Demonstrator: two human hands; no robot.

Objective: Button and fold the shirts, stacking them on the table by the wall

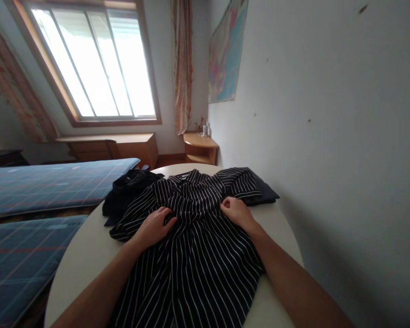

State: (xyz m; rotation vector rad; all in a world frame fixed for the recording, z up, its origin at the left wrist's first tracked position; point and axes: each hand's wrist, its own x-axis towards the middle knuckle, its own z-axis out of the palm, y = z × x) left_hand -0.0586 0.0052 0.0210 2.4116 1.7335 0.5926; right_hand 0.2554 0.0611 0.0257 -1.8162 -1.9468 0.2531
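A black garment with white stripes (205, 255) lies spread over a round white table (75, 269), its collar at the far side and a sleeve out to each side. My left hand (157, 224) rests on the garment's left side below the sleeve, fingers apart. On the right side, just under the other sleeve, my right hand (237, 211) has its fingers closed together at the garment's edge; whether cloth is pinched between them is hard to see.
Dark clothes (118, 196) lie at the table's left back, and a folded dark garment (268, 193) at the right back, partly under the striped sleeve. Beds with blue plaid covers (48, 187) stand left. A white wall (345, 173) runs along the right.
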